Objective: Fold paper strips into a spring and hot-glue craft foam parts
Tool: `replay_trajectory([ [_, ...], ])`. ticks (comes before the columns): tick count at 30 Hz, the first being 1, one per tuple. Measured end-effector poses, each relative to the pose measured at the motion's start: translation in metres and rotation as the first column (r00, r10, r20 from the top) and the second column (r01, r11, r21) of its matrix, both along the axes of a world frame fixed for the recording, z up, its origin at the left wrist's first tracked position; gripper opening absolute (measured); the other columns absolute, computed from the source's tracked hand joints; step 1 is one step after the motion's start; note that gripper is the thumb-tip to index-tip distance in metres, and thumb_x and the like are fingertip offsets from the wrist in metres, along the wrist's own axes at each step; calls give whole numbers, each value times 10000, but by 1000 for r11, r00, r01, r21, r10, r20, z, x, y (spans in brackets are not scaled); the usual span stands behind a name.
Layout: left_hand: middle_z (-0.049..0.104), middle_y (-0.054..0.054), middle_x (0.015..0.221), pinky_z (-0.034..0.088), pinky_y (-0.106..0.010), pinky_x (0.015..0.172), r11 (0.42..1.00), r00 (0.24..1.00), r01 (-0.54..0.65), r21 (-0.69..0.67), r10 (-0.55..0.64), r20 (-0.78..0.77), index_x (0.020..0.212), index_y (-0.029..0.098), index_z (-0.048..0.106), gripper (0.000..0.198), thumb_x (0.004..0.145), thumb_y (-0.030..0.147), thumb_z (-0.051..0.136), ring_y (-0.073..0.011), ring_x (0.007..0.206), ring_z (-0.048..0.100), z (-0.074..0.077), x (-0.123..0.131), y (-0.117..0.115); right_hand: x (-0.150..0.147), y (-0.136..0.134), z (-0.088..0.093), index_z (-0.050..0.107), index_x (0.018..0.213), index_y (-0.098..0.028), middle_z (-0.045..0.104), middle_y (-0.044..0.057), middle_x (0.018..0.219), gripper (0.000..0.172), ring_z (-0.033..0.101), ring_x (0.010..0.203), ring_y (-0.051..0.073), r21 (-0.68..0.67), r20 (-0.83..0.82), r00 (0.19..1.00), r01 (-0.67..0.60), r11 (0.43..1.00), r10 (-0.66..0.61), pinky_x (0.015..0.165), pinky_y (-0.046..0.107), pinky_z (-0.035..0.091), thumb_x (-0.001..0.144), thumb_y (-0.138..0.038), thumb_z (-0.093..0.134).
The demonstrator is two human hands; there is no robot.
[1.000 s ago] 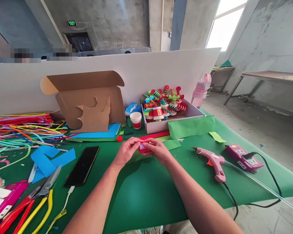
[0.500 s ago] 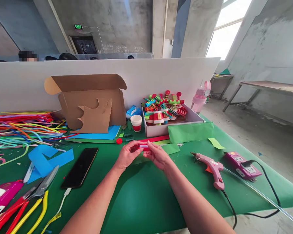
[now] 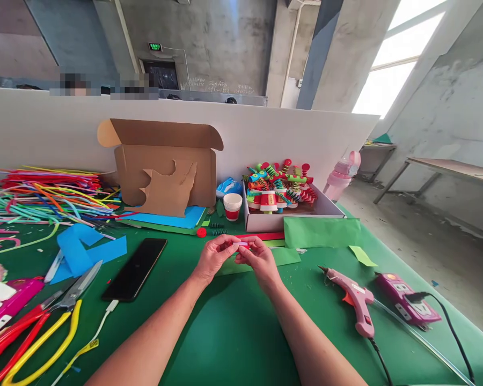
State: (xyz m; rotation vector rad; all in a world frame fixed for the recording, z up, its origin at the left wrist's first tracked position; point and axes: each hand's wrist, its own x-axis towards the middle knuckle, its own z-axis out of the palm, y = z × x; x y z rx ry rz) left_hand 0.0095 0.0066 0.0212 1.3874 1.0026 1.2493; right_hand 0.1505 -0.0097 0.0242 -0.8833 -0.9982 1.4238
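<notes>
Between my fingertips, over the middle of the green table, is a small red piece with a pale strip, perhaps rolled paper; the fingers partly cover it. My left hand pinches its left end. My right hand pinches its right end, fingers curled. Just beneath and behind the hands lie a green paper strip and a red strip. Close behind stand stacked paper cups, with dark coiled springs and a red disc beside them.
A white box of colourful spring figures stands at the back. On the right lie a pink glue gun and a power strip with cords. At left are a phone, scissors, blue paper and pipe cleaners.
The camera view has turned slightly left, so the scene sits further right. My right fingers have curled more around the small red piece, which both hands still hold.
</notes>
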Motion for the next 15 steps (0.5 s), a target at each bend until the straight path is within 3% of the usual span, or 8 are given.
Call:
replay_trajectory([
  [4,689,-35,812,506,-292,705,1000,1000,14,9,-14,-25,803,190,697,285,735,467,683,-173,750,613,3,0,-1,-2,0,-2,646,818,-209,664,-10,804,371,603,575,103,2,-33,999,11,1000,-11,612,285,567,587,-420,845],
  [7,669,-26,830,496,-282,689,999,998,41,-8,-41,45,878,191,690,327,730,483,696,-151,716,594,4,0,-1,1,1,-3,662,831,-212,674,-5,814,347,604,587,102,1,-97,995,11,1000,-11,623,277,568,602,-389,852],
  [11,625,9,807,463,-263,632,990,977,109,-85,-91,195,1185,208,578,576,707,487,738,-99,600,531,3,-1,1,10,8,-7,667,852,-215,680,-15,735,312,608,577,91,-93,-284,958,9,996,-35,589,217,559,628,-318,858],
  [15,581,33,699,432,-247,596,983,979,133,-124,-111,169,1149,185,573,578,675,439,783,-107,601,516,1,-2,2,18,16,-17,651,848,-200,687,-28,716,260,590,529,52,-174,-472,881,-65,983,-26,535,140,541,670,-226,840],
])
